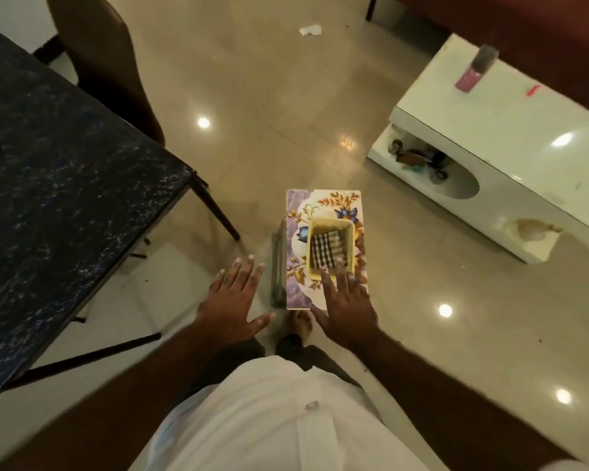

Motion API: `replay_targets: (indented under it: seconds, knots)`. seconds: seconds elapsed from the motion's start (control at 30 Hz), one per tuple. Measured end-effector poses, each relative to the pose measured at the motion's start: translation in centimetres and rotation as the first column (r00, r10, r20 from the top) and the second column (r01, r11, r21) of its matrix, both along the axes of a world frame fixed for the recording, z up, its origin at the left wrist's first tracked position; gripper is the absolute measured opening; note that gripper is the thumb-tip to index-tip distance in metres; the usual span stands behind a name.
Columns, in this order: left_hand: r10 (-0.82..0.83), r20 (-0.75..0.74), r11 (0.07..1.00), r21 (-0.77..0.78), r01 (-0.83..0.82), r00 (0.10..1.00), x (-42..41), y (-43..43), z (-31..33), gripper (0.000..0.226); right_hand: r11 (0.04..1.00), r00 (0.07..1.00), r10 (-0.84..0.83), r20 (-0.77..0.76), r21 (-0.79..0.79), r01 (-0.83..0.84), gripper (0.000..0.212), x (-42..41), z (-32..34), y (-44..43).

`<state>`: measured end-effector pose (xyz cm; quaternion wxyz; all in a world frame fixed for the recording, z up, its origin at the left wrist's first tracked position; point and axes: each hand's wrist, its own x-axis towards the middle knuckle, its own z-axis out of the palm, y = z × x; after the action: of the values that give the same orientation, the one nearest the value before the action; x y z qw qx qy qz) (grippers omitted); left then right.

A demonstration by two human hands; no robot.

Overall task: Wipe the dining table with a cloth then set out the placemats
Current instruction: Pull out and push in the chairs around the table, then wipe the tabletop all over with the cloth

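- Nearest to us, left hand (pixel 233 300): fingers spread flat, grip holding nothing, hanging over the floor (pixel 320 96) between the dark worktop and the stool.
- Right hand (pixel 349 302): fingers also spread, fingertips (pixel 340 270) over the near rim of the yellow tray (pixel 349 229); grip not closed on anything. We cannot tell whether they touch the rim.
- Checked cloth (pixel 325 251) lies folded inside the tray, just ahead of the right fingertips.
- Tray sits on floral placemats (pixel 323 205), which seem stacked on a small stool (pixel 278 266); we cannot tell how many mats.
- Risk: the tray looks light. If we snatch at the cloth, the tray may lift or skid off the mats onto the floor.
- Risk: the mats look to overhang the stool, so pressing on the near end could tip the stack.
- Risk: a bare foot (pixel 301 322) is right below the stool edge; anything that slides off lands there.
- Dark worktop (pixel 65 198) at left is the wiping target, not yet wiped by our judgement; its corner is close to the left arm and easy to bump when we turn.
- Farther off, a white low table (pixel 490 147) at right, well apart.
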<state>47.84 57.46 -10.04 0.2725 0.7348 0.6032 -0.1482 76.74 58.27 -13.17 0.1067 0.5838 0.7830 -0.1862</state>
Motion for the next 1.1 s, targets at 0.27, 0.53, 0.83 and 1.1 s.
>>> replay_targets:
  seconds: [0.27,0.53,0.83,1.1]
  knots:
    - [-0.168,0.057,0.97,-0.169,0.175,0.984,6.0,6.9,-5.9,0.111,0.956,0.992,0.025,0.124,-0.294,0.013,0.075,1.2,-3.8,4.2]
    - [-0.136,-0.004,0.929,-0.348,0.126,0.991,6.2,9.5,-12.0,0.114,0.87,0.981,0.07,0.182,-0.493,0.029,0.065,-2.0,-7.6,9.7]
    - [-0.091,0.011,0.924,-0.371,0.089,0.996,5.5,10.1,-15.7,0.116,0.851,0.977,-0.043,0.21,-0.505,0.146,0.053,-3.1,-15.7,13.5]
    - [-0.056,0.011,0.922,-0.384,0.056,0.998,3.6,10.7,-16.2,0.115,0.803,0.96,-0.056,0.273,-0.559,0.206,0.063,-3.6,-18.6,13.5]
